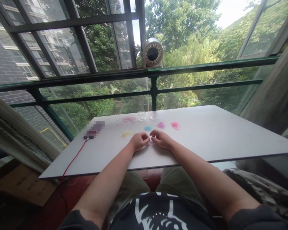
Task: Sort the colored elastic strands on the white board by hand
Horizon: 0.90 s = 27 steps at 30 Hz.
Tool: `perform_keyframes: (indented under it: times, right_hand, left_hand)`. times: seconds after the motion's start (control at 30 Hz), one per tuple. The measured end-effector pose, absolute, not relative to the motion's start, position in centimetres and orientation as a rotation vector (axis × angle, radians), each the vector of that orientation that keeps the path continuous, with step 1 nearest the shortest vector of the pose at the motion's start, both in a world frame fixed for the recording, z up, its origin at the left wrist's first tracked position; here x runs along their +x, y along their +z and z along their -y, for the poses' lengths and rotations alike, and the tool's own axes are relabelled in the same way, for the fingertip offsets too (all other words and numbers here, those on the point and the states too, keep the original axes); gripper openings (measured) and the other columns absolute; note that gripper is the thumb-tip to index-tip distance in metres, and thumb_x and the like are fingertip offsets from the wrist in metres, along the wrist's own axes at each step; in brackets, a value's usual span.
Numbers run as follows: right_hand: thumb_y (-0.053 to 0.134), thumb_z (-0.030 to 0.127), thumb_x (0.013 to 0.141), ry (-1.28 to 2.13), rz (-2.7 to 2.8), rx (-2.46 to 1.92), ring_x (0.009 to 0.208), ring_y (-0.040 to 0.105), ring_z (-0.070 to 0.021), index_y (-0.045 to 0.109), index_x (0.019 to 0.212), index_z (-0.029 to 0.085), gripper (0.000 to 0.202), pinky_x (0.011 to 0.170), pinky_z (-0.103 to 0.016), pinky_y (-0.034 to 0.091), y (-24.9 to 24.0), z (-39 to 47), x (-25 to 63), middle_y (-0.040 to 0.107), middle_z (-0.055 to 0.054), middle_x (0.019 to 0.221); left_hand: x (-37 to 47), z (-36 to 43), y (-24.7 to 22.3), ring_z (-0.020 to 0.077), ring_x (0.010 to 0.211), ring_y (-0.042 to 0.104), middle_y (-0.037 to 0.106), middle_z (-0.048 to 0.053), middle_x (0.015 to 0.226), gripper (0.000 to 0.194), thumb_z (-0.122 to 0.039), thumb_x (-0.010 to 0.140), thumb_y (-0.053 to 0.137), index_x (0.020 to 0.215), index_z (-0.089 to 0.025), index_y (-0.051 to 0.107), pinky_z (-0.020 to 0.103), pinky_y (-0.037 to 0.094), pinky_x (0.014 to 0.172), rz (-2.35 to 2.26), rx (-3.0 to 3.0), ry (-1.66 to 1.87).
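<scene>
My left hand (140, 141) and my right hand (161, 139) meet over the white table (194, 137), fingertips almost touching. Both are closed in a pinch, thumbs against curled fingers. Whatever they pinch is too small to name; a faint pinkish bit (150, 142) shows between them. Just beyond lie small loose heaps of fine coloured pieces: a teal heap (148, 128), a purple heap (161, 125) and a red-pink heap (175, 125). To the left is a yellow heap (126, 134), with a wider pink-violet heap (128, 119) farther back.
Two clear round containers (141, 116) stand near the table's far edge. At the left, a blurred-out device (94, 130) has a red cable (73, 159) running over the edge. Behind the table are a green railing (98, 76) and a round silver fan-like device (153, 53).
</scene>
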State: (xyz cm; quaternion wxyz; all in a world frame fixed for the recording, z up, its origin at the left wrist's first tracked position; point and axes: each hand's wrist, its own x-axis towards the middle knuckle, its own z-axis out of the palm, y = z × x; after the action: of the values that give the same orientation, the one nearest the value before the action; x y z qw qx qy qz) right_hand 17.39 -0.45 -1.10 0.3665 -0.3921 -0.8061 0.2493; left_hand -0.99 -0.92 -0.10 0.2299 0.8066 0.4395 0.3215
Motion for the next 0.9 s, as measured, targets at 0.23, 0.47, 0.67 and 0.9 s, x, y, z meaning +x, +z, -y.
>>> perform_keyframes:
  times: [0.23, 0.47, 0.67, 0.9]
  right_hand:
    - [0.053, 0.022, 0.073, 0.686, 2.111, -0.974, 0.051, 0.041, -0.0069, 0.059, 0.08, 0.015, 0.011, 0.05, -0.019, 0.032, -0.98, 0.54, 17.23, 0.055, 0.002, 0.062]
    - [0.054, 0.017, 0.071, 0.647, 2.113, -0.988, 0.054, 0.042, -0.0077, 0.058, 0.072, 0.015, 0.005, 0.053, -0.02, 0.033, -0.7, 0.67, 17.11, 0.054, 0.002, 0.061]
    - [0.052, 0.016, 0.069, 0.659, 2.068, -0.993, 0.054, 0.043, -0.008, 0.058, 0.071, 0.015, 0.005, 0.053, -0.02, 0.033, -0.78, 0.57, 17.06, 0.052, 0.003, 0.059]
    - [0.052, 0.019, 0.069, 0.687, 2.022, -0.987, 0.054, 0.043, -0.0091, 0.058, 0.069, 0.015, 0.007, 0.054, -0.022, 0.034, -0.7, 0.43, 17.27, 0.052, 0.002, 0.057]
  left_hand:
    - [-0.96, 1.1, 0.03, 0.0095, 0.057, 0.049, 0.062, 0.001, 0.065, 0.018, -0.031, 0.071, 0.056, 0.073, -0.014, 0.063, 0.02, 0.039, 0.056, -1.22, 2.21, 0.867]
    - [-0.87, 1.08, -0.05, 0.0082, 0.055, 0.046, 0.059, -0.001, 0.061, 0.016, -0.029, 0.069, 0.056, 0.069, -0.014, 0.062, 0.02, 0.037, 0.054, -1.207, 2.239, 0.841]
    - [-0.8, 0.93, -0.21, 0.0078, 0.054, 0.044, 0.055, -0.002, 0.059, 0.014, -0.027, 0.068, 0.055, 0.067, -0.014, 0.059, 0.019, 0.036, 0.053, -1.181, 2.213, 0.865]
    - [-0.75, 0.86, -0.26, 0.0079, 0.056, 0.045, 0.054, -0.002, 0.059, 0.012, -0.025, 0.067, 0.055, 0.066, -0.014, 0.058, 0.019, 0.036, 0.054, -1.19, 2.198, 0.873]
